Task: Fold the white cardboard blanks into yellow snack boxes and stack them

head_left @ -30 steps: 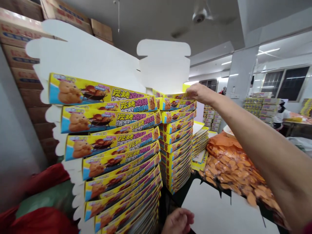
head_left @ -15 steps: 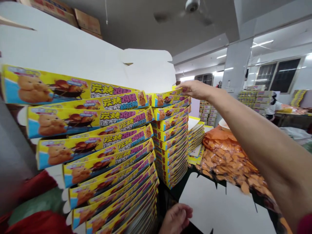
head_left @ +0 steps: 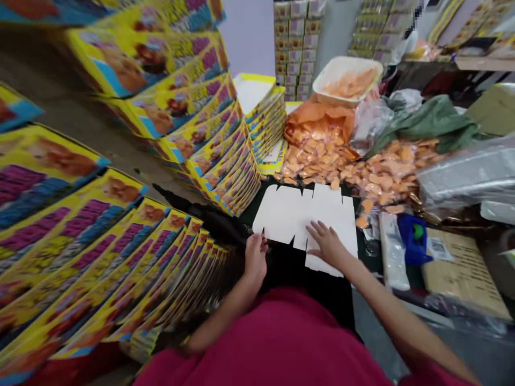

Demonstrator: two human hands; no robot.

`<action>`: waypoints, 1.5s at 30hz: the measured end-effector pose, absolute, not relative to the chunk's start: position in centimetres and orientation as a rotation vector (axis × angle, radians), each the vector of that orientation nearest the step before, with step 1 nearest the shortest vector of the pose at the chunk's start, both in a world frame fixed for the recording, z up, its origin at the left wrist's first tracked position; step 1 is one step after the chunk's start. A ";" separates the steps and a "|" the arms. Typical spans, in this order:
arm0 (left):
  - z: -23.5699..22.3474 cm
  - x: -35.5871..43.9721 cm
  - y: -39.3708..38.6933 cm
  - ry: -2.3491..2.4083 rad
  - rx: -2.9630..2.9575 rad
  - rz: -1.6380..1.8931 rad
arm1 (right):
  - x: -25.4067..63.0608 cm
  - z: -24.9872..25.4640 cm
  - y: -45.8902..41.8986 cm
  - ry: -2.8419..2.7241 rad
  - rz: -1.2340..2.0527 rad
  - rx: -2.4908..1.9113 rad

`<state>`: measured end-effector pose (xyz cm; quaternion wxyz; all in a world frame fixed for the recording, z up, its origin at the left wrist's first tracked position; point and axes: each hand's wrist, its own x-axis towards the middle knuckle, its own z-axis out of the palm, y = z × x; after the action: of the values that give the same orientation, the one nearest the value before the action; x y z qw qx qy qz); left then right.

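Observation:
A flat white cardboard box blank [head_left: 287, 210], cut with slots along its edges, lies plain side up on the dark table in front of me. My right hand [head_left: 328, 245] rests on its right part, palm down with fingers spread. At the near left corner of the blank, my left hand [head_left: 256, 254] has its fingers curled in against the edge. Left of the blank rises a tall stack of printed yellow boxes [head_left: 217, 155] with open trays. A second stack of the same yellow boxes [head_left: 92, 252] stands closer, beside my left arm.
Wrapped orange pieces [head_left: 309, 155] spill from an orange bag behind the blank; more fill a white basin [head_left: 348, 80]. To the right lie a blue tape dispenser [head_left: 412, 238], a flattened brown carton [head_left: 462, 273] and plastic film [head_left: 470, 171]. Low yellow trays [head_left: 265, 118] are piled behind.
My right hand has come down from the top of the box stack onto the white blank. The view has tilted down, and my left hand is now at the blank's corner.

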<state>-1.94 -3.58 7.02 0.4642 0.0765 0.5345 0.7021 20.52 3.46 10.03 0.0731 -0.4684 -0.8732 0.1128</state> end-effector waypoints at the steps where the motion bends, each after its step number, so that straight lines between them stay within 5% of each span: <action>1: 6.3 -1.7 -3.7 1.319 0.148 1.687 | 21.0 6.6 2.2 -2.658 0.385 -1.468; 7: 3.6 0.4 -2.3 1.304 -0.009 1.420 | 19.8 -1.1 0.4 -2.632 0.429 -1.535; 21: 4.1 1.9 0.2 1.180 0.462 1.461 | 14.4 4.9 4.5 -2.512 0.639 -1.481; 38: 1.3 1.5 -3.5 1.283 0.212 1.419 | 12.7 1.5 5.7 -2.518 0.317 -1.436; 45: 0.4 0.8 -4.7 1.387 0.151 1.391 | 12.3 3.9 3.8 -2.429 0.465 -1.446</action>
<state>0.77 -4.74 0.36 0.5528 0.0637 0.5865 0.5885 12.34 3.85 3.93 0.1380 -0.4998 -0.8399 0.1606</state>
